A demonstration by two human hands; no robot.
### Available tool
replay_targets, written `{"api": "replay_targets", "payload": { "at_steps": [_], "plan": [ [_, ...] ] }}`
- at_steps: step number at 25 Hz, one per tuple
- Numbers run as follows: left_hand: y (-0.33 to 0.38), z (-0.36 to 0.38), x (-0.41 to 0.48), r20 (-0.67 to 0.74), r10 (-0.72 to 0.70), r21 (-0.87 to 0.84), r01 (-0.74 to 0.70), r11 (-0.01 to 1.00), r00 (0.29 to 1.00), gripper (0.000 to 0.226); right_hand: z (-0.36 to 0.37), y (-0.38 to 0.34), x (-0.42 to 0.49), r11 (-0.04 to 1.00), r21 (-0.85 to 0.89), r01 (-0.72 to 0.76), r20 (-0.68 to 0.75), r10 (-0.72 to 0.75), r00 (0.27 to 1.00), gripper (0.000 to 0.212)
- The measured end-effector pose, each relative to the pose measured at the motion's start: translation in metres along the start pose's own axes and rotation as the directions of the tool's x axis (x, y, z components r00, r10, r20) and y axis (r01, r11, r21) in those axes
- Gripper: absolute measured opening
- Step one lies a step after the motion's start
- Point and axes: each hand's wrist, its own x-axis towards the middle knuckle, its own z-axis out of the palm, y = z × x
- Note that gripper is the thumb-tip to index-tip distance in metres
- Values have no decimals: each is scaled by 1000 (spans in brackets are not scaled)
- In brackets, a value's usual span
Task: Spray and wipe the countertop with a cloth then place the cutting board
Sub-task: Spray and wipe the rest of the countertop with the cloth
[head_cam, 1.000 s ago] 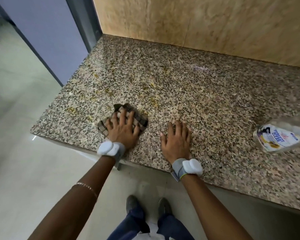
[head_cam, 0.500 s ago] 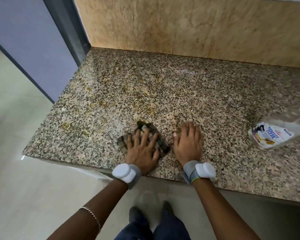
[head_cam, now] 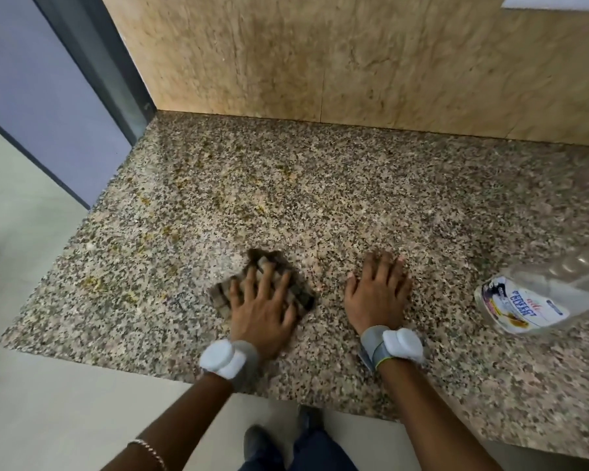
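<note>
Speckled granite table [head_cam: 354, 205], brown, black and cream, set into a corner; front edge runs across the lower part of the view.

Backing: beige stone-look wall panels [head_cam: 320, 56] behind the table, with a vertical joint near the middle. A pale white strip [head_cam: 555, 1] shows at the upper right corner, too little of it to identify.

Left side: dark grey frame [head_cam: 99, 62] beside a lilac-blue panel [head_cam: 31, 96]; pale tiled floor [head_cam: 21, 232] below.

Surface marks: scattered yellowish spots [head_cam: 218, 198] across the left and middle of the table.

Item 1: cloth [head_cam: 301, 294], checked brown and tan, bunched, lying flat on the table near the front edge, left of centre.

Item 2: left hand [head_cam: 259, 311], palm down on top of the cloth, fingers [head_cam: 268, 271] straight and spread apart, pressing the fabric to the stone. Slightly blurred.

Item 3: right hand [head_cam: 376, 294], palm down on bare table just right of the cloth and apart from it, its fingers [head_cam: 383, 266] straight and held close together, thumb out to the left.

Item 4: spray bottle [head_cam: 531, 300], clear plastic with a white and blue label, lying on its side on the table, well to the right of the right hand, partly cut by the frame edge.

Worn items: white and grey wrist unit on the left wrist [head_cam: 223, 358] and another on the right wrist [head_cam: 402, 343]; thin bracelet [head_cam: 148, 448] on the left forearm.

Below the table edge: dark shoes [head_cam: 255, 440] and blue trousers [head_cam: 313, 453] on the floor.
</note>
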Motion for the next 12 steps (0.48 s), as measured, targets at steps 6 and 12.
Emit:
{"api": "replay_targets", "payload": {
  "at_steps": [6, 12],
  "plan": [
    [-18, -10, 63, -52, -139, -83, 134, 987, 989, 67, 1, -1, 1, 1000, 26, 1, -7, -1, 1000, 62],
    [31, 5, 22, -52, 28, -11, -29, 1000, 998, 66, -1, 2, -1, 999, 32, 10, 19, -11, 1000, 60]
  ]
}}
